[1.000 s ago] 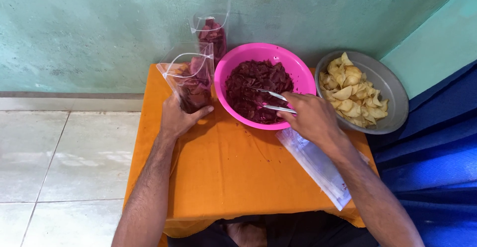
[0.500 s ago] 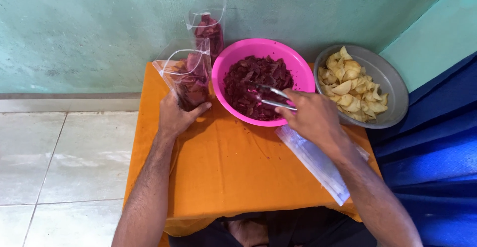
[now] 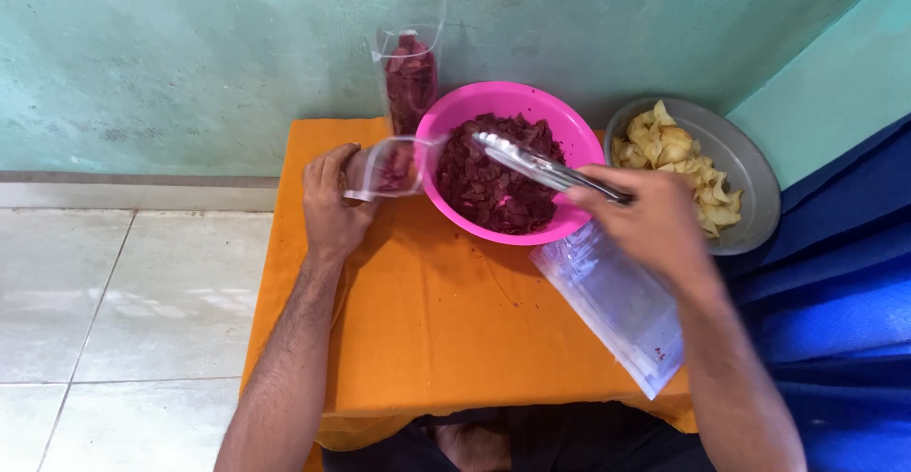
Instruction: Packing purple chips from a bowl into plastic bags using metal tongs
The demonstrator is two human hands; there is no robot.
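Note:
My left hand holds a clear plastic bag partly filled with dark red chips, tipped toward the rim of a pink bowl. The bowl holds a heap of dark red chips. Metal tongs are gripped in my right hand; they reach over the bowl with their tips near its left side, pointing at the bag's mouth. Both forearms stretch over an orange-covered table.
A filled clear bag of red chips stands against the green wall behind the bowl. A grey metal plate of yellow chips sits at the right. Empty clear bags lie under my right wrist. Blue cloth hangs at right, tiled floor at left.
My right hand lifted the tongs out of the red chips and swung them left toward the bag. My left hand tilted the bag toward the bowl.

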